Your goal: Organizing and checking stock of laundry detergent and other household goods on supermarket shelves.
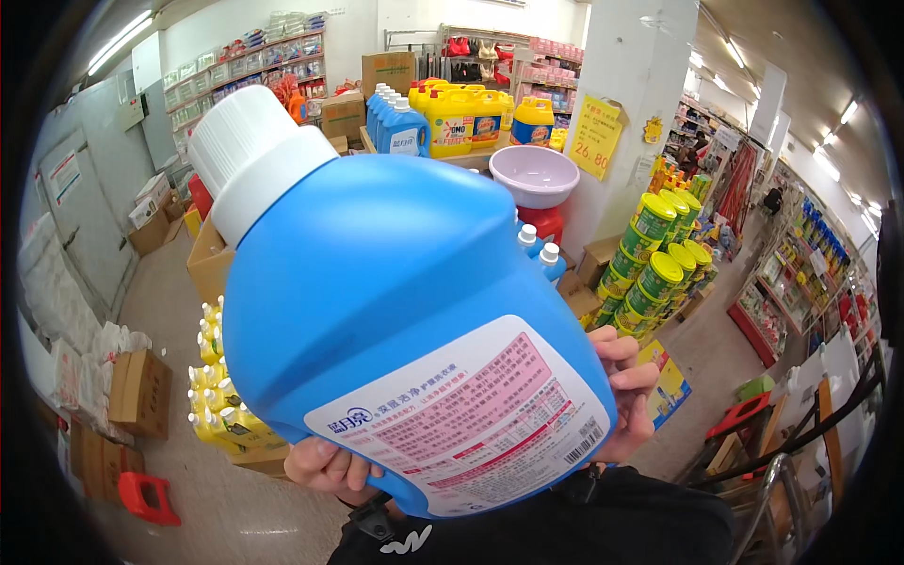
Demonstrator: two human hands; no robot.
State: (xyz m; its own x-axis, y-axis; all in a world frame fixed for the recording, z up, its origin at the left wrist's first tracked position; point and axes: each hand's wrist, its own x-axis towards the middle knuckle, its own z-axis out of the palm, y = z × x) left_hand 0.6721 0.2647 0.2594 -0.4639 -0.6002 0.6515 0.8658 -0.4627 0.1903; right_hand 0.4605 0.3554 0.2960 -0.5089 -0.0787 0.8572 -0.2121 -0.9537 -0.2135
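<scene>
A large blue plastic detergent bottle [381, 261] with a ribbed white cap [261, 162] fills the middle of the view. It is tilted, with the cap towards the upper left, and its printed back label faces me. My left hand [333, 466] has its fingers curled round the bottle's lower left, at the handle. At the lower right edge, my right hand [625, 395] grips the bottle's side near its base. The palms and parts of the fingers are hidden behind the bottle. Beyond it, blue bottles and yellow jugs [452, 123] stand on a display beside a lilac basin [534, 176].
Stacked green tubs [653, 261] stand right of the white pillar [625, 85]. Yellow bottles [229, 417] are grouped at the lower left, near cardboard boxes [140, 395] and a red plastic object [148, 498] on the floor. Stocked shelves [798, 268] and a metal frame [777, 487] are at right.
</scene>
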